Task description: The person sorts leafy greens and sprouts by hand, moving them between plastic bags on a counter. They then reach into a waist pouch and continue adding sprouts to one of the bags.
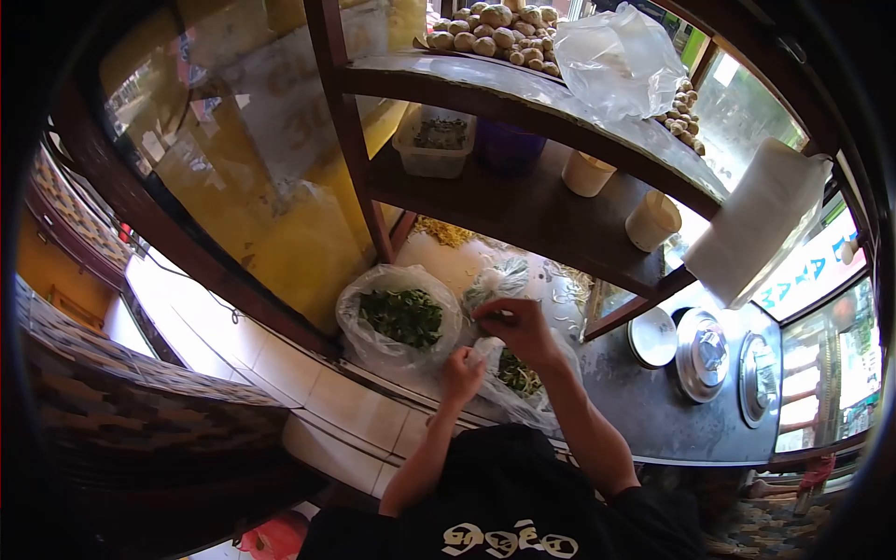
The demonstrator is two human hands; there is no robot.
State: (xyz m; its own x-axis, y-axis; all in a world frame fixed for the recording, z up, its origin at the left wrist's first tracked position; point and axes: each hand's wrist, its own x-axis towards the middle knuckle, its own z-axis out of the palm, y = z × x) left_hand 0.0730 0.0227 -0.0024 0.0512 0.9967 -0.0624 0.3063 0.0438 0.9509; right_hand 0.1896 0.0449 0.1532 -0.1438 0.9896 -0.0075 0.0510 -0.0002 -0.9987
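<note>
My left hand (461,375) is closed on the edge of a clear plastic bag (551,411) that holds green leaves (518,373). Over this bag is my right hand (521,329), its fingers bent and drawn together. What those fingers hold, if anything, is too small to make out. To the left stands a second clear plastic bag (347,313), its mouth wide open, with chopped dark green leaves (401,315) inside. Just beyond my right hand lies another clear bag (504,278) with pale greenish contents I cannot identify.
Yellow shreds (442,231) lie at the back of the counter. A dark shelf (523,201) overhead carries a plastic tub (434,140) and two cups (586,174). Round brown balls (499,33) are piled above. Metal dishes (702,355) and a white bowl (651,336) stand to the right.
</note>
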